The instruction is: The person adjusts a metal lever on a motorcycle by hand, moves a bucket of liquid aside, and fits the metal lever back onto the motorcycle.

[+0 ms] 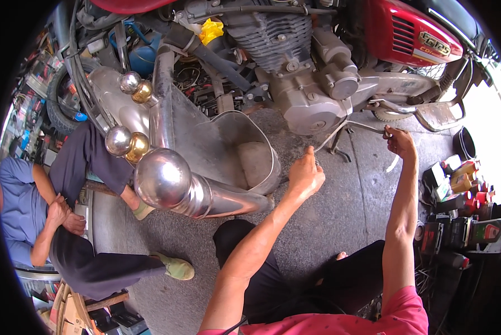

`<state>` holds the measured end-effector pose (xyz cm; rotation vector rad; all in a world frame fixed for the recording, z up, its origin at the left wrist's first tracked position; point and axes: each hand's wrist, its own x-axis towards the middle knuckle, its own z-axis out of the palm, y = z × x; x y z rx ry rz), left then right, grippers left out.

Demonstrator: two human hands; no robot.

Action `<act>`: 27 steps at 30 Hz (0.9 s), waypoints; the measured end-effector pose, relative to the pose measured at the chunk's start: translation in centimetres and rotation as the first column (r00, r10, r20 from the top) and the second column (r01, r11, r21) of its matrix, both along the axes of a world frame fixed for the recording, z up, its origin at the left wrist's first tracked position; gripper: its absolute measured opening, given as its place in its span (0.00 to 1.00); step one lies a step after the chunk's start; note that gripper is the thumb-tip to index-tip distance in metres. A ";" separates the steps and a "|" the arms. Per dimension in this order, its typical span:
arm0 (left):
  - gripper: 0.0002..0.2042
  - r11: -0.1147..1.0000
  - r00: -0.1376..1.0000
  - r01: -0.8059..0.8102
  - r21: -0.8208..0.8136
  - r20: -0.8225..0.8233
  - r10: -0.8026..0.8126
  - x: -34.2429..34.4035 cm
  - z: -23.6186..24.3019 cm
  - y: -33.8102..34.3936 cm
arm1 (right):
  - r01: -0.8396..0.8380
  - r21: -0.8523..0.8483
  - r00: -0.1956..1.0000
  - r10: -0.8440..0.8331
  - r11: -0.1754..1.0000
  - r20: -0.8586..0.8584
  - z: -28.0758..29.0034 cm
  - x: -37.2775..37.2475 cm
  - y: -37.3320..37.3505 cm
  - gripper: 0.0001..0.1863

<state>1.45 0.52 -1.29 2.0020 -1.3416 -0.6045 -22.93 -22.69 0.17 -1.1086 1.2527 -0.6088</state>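
Note:
Below the motorcycle engine (312, 106), a pale, narrow cord-like strip (333, 134) bends around near the lower edge of the round casing. My left hand (304, 177) is closed around its near-left end, with a small coiled piece showing beside the fingers. My right hand (400, 142) pinches the other side of it, farther right. Between the hands, a dark metal lever or foot part (340, 152) projects from under the engine. Whether the strip is cord, cable or metal I cannot tell.
A chrome crash guard with a large ball end (163, 178) juts out at left. A seated person (30, 215) has both hands together beyond it. At right stand several bottles and boxes (462, 195) and a black bucket (463, 143). Yellow cloth or plastic (210, 31) sits by the frame.

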 end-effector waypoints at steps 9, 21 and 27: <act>0.25 0.986 0.959 0.114 -0.118 0.273 -0.078 -1.3 2.9 0.7 | 0.037 0.026 0.999 -0.038 0.999 0.012 0.0 -1.6 -0.4 0.10; 0.26 0.989 0.977 0.113 -0.095 0.192 -0.093 -2.0 3.5 0.3 | 0.028 -0.152 0.980 -0.057 0.988 -0.191 1.9 -2.2 -0.1 0.13; 0.26 0.993 0.884 0.106 -0.044 0.461 -0.074 -0.7 2.3 1.4 | -0.222 -0.163 0.864 0.116 0.961 -0.489 3.0 2.0 0.7 0.17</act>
